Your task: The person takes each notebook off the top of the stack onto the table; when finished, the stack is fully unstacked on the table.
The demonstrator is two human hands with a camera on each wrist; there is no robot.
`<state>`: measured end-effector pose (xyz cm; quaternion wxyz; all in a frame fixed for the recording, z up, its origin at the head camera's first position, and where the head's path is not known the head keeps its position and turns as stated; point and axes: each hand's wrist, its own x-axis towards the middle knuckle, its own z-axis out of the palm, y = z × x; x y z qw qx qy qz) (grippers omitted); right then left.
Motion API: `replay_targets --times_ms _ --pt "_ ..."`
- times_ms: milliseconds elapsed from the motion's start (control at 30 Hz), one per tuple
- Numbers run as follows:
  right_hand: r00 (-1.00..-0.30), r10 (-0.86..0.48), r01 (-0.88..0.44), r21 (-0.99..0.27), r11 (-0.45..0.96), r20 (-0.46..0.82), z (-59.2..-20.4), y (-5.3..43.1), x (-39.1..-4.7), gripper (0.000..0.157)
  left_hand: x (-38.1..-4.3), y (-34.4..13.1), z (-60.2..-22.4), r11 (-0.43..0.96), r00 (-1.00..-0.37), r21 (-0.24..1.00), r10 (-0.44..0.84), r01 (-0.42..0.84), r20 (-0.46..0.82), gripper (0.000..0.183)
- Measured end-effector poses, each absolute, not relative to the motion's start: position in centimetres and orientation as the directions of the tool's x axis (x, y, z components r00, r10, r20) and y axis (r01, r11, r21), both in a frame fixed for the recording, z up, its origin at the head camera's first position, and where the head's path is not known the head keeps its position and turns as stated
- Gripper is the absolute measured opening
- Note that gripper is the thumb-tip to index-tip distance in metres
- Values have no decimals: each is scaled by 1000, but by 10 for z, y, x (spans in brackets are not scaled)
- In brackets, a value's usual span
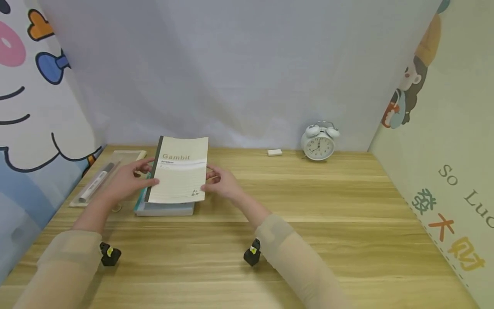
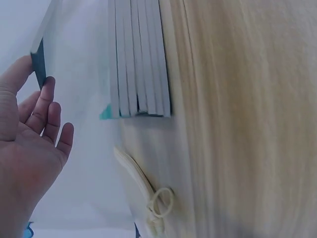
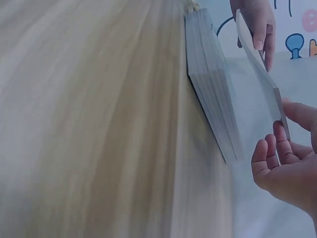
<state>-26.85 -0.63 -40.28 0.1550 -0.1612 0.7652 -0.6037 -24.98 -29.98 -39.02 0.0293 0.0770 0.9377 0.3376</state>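
Note:
A cream notebook (image 1: 179, 171) with a dark spine and "Gambit" on its cover is held up between both hands. My left hand (image 1: 129, 178) pinches its spine edge between thumb and fingers. On the opposite edge, my right hand (image 1: 221, 182) pinches it the same way. Below the notebook lies a stack of several notebooks (image 2: 141, 59), with a visible gap between them in both wrist views. In the head view most of that stack is hidden under the held notebook.
Left of the stack lies a see-through zip pouch (image 1: 82, 199) with a marker (image 1: 94, 184) in it. A white eraser (image 1: 275, 152) and a white twin-bell alarm clock (image 1: 319, 143) stand along the back edge of the wooden table (image 1: 308, 206). Fabric walls enclose the table.

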Motion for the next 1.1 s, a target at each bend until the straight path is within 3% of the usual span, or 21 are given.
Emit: replay_targets --times_ms 333,600,1100 --pt "-907 -422 -179 -923 341 20 -390 26 -270 84 -255 -271 -381 729 -960 638 273 248 62 83" --pt "-901 -433 -197 -882 427 -8 -394 59 -269 84 -253 -239 -381 746 -936 588 348 312 55 87" --pt "-860 -507 -266 -805 530 -50 -399 115 -269 90 -263 -192 -402 754 -910 542 410 371 53 78"
